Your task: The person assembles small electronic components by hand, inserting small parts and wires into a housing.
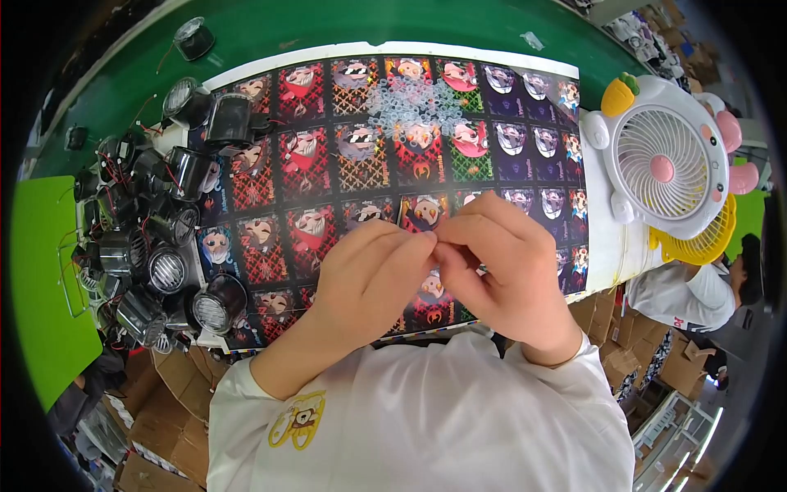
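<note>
Over a cartoon-printed sheet [303, 184] on a white tabletop [611, 246], pinching with left hand [365, 275] and right hand [508, 262], cannot tell on what. Beyond, see clear rings [414, 102] heaped on the sheet, white fan [660, 135] rightward, cardboard boxes [168, 410] below.

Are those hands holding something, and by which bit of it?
I can't tell: the left hand and right hand have their fingertips close together over the printed sheet; anything tiny between them would be hidden.
</note>
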Motion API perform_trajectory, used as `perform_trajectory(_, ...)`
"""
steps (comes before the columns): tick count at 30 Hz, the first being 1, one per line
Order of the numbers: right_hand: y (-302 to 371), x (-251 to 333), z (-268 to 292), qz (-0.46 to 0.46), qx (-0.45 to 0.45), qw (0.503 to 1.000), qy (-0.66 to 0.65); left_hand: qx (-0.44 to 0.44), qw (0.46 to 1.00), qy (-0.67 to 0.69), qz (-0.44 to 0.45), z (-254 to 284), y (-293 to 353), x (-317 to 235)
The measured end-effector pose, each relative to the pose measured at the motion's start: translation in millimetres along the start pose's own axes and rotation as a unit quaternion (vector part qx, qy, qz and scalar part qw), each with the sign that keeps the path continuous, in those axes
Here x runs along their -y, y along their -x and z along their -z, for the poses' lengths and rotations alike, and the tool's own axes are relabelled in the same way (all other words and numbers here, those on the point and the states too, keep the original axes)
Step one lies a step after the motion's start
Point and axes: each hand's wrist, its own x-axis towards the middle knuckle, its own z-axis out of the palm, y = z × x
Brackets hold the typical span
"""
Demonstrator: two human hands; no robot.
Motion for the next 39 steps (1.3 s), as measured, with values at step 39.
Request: perform_trajectory(39, 2.7, -17.4, -62.1, 0.003, 0.012, 0.992, -0.125, 0.058, 0.953, 0.128, 0.269, 17.2, 38.3, 20.8)
